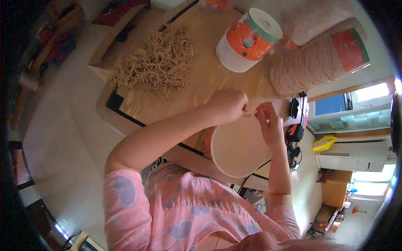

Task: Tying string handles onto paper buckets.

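A large paper bucket point(239, 148), pale inside and orange outside, is tilted before me at the table's near edge with its open mouth facing me. At its far rim, my left hand point(228, 106) is closed in a pinch. My right hand point(270, 119) pinches close beside it, thumb against fingers. A short, pale, thin strand point(253, 113) shows between the fingertips of both hands; its ends are hidden. Beyond my left forearm lies a loose heap of tan strings point(161, 60) on the wooden table point(157, 108).
A stack of nested orange and white buckets point(251, 39) stands upside down at the far side. Right of it lies a long row of nested buckets point(314, 62). Black devices with cables point(296, 133) sit by the table's right side. Farther right hangs a yellow bag point(324, 143).
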